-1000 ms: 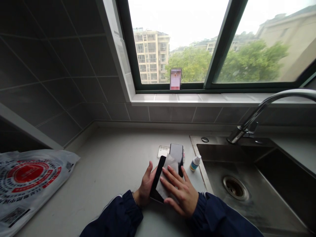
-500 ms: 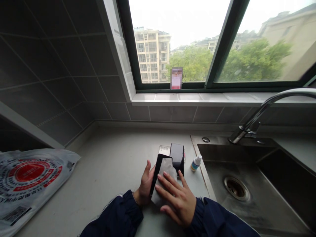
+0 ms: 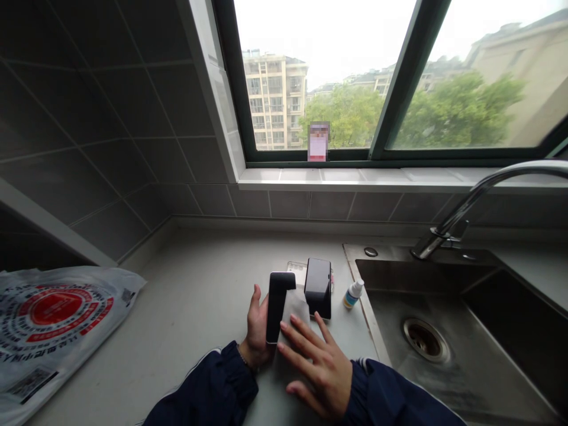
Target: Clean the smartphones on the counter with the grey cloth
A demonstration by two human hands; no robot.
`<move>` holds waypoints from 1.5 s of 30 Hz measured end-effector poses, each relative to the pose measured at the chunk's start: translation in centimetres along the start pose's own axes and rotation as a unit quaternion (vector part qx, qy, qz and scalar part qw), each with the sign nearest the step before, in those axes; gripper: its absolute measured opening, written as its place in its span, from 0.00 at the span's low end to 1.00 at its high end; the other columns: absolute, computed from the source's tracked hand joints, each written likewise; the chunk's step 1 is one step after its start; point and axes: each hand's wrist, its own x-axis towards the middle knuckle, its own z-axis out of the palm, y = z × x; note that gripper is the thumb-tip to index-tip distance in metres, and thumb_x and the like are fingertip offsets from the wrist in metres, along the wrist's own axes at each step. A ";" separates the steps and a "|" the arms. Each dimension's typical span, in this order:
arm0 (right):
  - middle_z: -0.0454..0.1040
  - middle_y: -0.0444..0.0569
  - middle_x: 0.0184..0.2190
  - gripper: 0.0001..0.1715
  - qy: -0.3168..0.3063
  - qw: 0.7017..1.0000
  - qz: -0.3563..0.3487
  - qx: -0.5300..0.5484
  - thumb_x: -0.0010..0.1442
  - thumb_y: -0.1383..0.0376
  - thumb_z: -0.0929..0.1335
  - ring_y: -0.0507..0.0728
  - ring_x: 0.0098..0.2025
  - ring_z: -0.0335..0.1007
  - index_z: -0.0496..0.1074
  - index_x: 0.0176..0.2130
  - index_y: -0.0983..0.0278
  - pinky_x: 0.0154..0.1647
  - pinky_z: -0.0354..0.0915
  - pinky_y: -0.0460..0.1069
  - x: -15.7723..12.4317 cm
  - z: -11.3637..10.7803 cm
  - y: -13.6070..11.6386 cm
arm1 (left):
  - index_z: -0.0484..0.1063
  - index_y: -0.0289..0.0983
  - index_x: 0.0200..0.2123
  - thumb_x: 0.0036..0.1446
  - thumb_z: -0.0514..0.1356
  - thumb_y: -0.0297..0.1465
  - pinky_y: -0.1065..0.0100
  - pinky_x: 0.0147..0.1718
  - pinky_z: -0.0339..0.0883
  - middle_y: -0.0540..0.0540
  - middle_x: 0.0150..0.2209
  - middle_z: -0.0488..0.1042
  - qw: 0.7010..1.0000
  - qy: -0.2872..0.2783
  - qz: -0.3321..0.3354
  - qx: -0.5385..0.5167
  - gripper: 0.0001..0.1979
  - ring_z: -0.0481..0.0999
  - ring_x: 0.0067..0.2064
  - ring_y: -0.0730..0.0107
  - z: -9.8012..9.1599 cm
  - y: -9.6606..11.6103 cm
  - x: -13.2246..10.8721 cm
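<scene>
A black-screened smartphone (image 3: pixel 278 305) leans in my left hand (image 3: pixel 257 331), whose fingers wrap behind it while the thumb stands up along its left side. A thin whitish cleaning cloth (image 3: pixel 296 306) overlaps the phone's right edge. My right hand (image 3: pixel 322 367) holds that cloth under outstretched fingers; its thumb is apart, lower down. Just beyond the hands another dark phone (image 3: pixel 318 287) lies screen up on the counter, partly over a clear phone case (image 3: pixel 296 271). A small white spray bottle (image 3: pixel 353 294) with a blue and yellow label stands upright to the right.
On the right a steel sink (image 3: pixel 368 322) is set into the white counter (image 3: pixel 199 284), with a chrome faucet (image 3: pixel 470 204) behind it. A printed plastic bag (image 3: pixel 62 325) lies at the left. The window (image 3: pixel 310 89) and its sill run along the back.
The held phone has turned more upright and shifted left, showing more of its screen. The cloth now covers only its right edge. My right hand has barely moved.
</scene>
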 end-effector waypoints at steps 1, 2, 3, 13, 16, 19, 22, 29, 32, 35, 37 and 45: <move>0.50 0.53 0.69 0.33 -0.003 1.000 -0.005 0.001 0.68 0.50 0.60 0.66 0.71 0.40 0.59 0.65 0.63 0.68 0.25 0.70 0.0 0.0 0.0 | 0.58 0.33 0.64 0.62 0.47 0.54 0.51 0.54 0.61 0.33 0.51 0.75 1.000 -0.002 -0.002 0.000 0.37 0.77 0.50 0.47 0.1 0.0 0.0; 0.51 0.52 0.69 0.32 -0.005 1.000 -0.007 0.001 0.69 0.50 0.60 0.66 0.71 0.40 0.59 0.65 0.63 0.68 0.24 0.69 0.0 0.0 0.1 | 0.58 0.33 0.64 0.62 0.47 0.54 0.51 0.54 0.62 0.33 0.51 0.75 1.000 -0.006 -0.006 0.000 0.37 0.77 0.50 0.47 0.2 0.0 0.0; 0.51 0.52 0.69 0.32 -0.005 1.000 -0.007 0.000 0.69 0.51 0.60 0.65 0.71 0.40 0.58 0.65 0.63 0.68 0.23 0.69 0.0 0.0 0.2 | 0.58 0.33 0.64 0.62 0.47 0.54 0.51 0.54 0.62 0.33 0.51 0.75 1.000 -0.011 -0.012 0.000 0.38 0.77 0.50 0.47 0.3 0.0 0.0; 0.49 0.53 0.70 0.37 0.003 0.996 0.077 -0.054 0.68 0.53 0.60 0.65 0.72 0.39 0.50 0.69 0.65 0.69 0.21 0.65 0.0 0.1 1.5 | 0.52 0.39 0.68 0.65 0.42 0.52 0.54 0.57 0.58 0.35 0.55 0.72 0.992 -0.093 -0.083 0.034 0.35 0.73 0.55 0.52 -0.3 -0.9 0.1; 0.48 0.55 0.70 0.38 0.007 0.992 0.102 -0.072 0.67 0.55 0.61 0.66 0.71 0.39 0.48 0.69 0.66 0.68 0.23 0.66 0.0 0.1 1.8 | 0.51 0.38 0.68 0.64 0.41 0.53 0.54 0.59 0.55 0.35 0.58 0.70 0.987 -0.117 -0.095 0.060 0.36 0.71 0.58 0.52 -0.9 -1.1 0.3; 0.48 0.57 0.69 0.39 0.015 0.990 0.121 -0.075 0.67 0.54 0.60 0.68 0.71 0.40 0.47 0.70 0.67 0.68 0.27 0.68 -0.1 0.1 2.1 | 0.50 0.39 0.68 0.64 0.40 0.54 0.55 0.60 0.52 0.36 0.60 0.68 0.981 -0.142 -0.105 0.082 0.37 0.67 0.61 0.52 -1.2 -1.3 0.4; 0.48 0.58 0.69 0.38 0.021 0.989 0.130 -0.071 0.68 0.55 0.59 0.69 0.71 0.42 0.46 0.70 0.67 0.67 0.32 0.70 -0.2 0.1 2.3 | 0.50 0.39 0.68 0.64 0.39 0.54 0.55 0.62 0.50 0.36 0.62 0.65 0.975 -0.164 -0.112 0.096 0.37 0.64 0.63 0.52 -1.2 -1.3 0.3; 0.48 0.59 0.69 0.40 0.013 0.993 0.106 -0.051 0.68 0.51 0.59 0.69 0.71 0.39 0.47 0.70 0.68 0.68 0.25 0.69 0.0 0.2 1.9 | 0.50 0.36 0.68 0.64 0.37 0.54 0.53 0.63 0.48 0.34 0.62 0.65 0.977 -0.156 -0.113 0.097 0.38 0.63 0.64 0.50 -0.9 -1.4 0.0; 0.50 0.57 0.69 0.39 0.018 0.996 0.081 -0.035 0.68 0.49 0.58 0.69 0.71 0.40 0.50 0.69 0.67 0.68 0.22 0.68 0.3 0.3 1.2 | 0.53 0.34 0.67 0.62 0.38 0.57 0.51 0.63 0.47 0.32 0.61 0.67 0.977 -0.151 -0.133 0.072 0.41 0.64 0.63 0.48 -1.1 -1.4 0.0; 0.51 0.55 0.69 0.39 0.011 0.997 0.066 -0.027 0.68 0.47 0.58 0.67 0.71 0.39 0.52 0.69 0.65 0.67 0.18 0.68 0.5 0.3 0.2 | 0.56 0.32 0.66 0.59 0.38 0.60 0.50 0.62 0.49 0.30 0.58 0.70 0.979 -0.135 -0.146 0.053 0.45 0.66 0.61 0.45 -1.0 -1.3 0.1; 0.51 0.54 0.69 0.39 0.004 0.998 0.055 -0.023 0.68 0.46 0.58 0.66 0.72 0.38 0.52 0.68 0.65 0.67 0.16 0.67 0.6 0.3 -0.4 | 0.57 0.31 0.65 0.57 0.38 0.61 0.48 0.61 0.52 0.29 0.56 0.71 0.981 -0.126 -0.143 0.041 0.47 0.69 0.59 0.44 -0.8 -1.2 0.1; 0.53 0.51 0.68 0.38 0.009 1.000 0.012 0.012 0.68 0.45 0.57 0.65 0.72 0.39 0.56 0.67 0.63 0.67 0.18 0.69 0.4 0.4 -1.4 | 0.61 0.30 0.62 0.53 0.41 0.64 0.47 0.54 0.61 0.29 0.49 0.76 0.989 -0.044 -0.140 0.021 0.49 0.75 0.52 0.43 -0.3 -0.8 -0.1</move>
